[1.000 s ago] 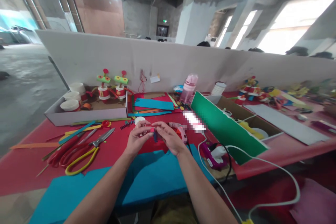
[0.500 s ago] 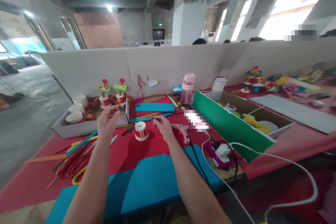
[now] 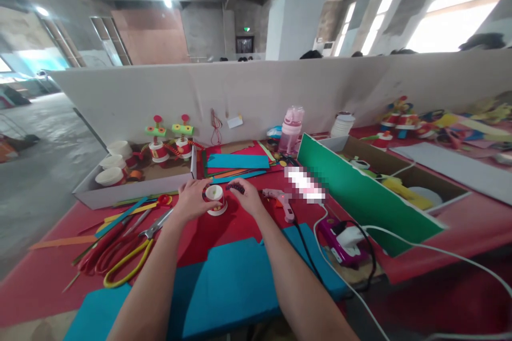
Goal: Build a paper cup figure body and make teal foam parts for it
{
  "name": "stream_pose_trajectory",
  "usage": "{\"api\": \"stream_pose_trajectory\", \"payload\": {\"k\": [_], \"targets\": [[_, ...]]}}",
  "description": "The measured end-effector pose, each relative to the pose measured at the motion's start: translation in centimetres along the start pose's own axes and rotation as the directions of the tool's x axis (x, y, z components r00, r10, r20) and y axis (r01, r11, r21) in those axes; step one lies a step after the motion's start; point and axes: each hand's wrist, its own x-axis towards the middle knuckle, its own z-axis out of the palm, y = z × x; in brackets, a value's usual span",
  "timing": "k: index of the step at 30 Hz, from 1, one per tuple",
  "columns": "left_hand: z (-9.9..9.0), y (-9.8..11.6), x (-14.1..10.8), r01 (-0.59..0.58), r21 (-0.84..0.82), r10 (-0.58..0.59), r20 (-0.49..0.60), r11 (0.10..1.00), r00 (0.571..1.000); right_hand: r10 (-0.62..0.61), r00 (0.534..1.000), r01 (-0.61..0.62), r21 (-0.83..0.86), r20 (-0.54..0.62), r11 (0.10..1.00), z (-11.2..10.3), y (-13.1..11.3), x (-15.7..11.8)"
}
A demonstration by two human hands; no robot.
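A white and red paper cup [image 3: 216, 201] stands upside down on the red tabletop, with a small green mark on top. My left hand [image 3: 195, 200] is at its left side, fingers and thumb wrapped round it. My right hand [image 3: 247, 196] pinches a dark coiled paper spring [image 3: 235, 187] just right of the cup. Beyond my right hand lies a pink glue gun [image 3: 282, 203] with a black cord. Blue sheets [image 3: 228, 272] lie along the near edge, under my forearms.
Scissors with yellow handles [image 3: 130, 266] and paper strips lie left. A box [image 3: 96, 194] holds cups and two spring-necked figures. A green-sided box [image 3: 360, 197], purple power strip [image 3: 340, 245] with cables and pink bottle [image 3: 291, 130] are right. A pale partition [image 3: 160, 90] stands behind.
My left hand has come down and right onto the cup from open air. The dark spring, before at the cup's left, now shows at its right in my right hand. The view has shifted slightly.
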Motion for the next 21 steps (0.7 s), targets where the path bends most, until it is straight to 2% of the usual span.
{"api": "stream_pose_trajectory", "payload": {"k": [5,21], "targets": [[0.6,0.2,0.1,-0.013,0.031,0.013,-0.011,0.999,1.0,-0.033,0.999,0.038,-0.139,0.039,0.99,-0.2,-0.9,-0.3],[0.6,0.2,0.1,-0.028,0.034,0.028,-0.002,0.999,1.0,-0.076,0.994,0.093,-0.234,0.082,0.968,0.2,-1.5,-0.4]]}}
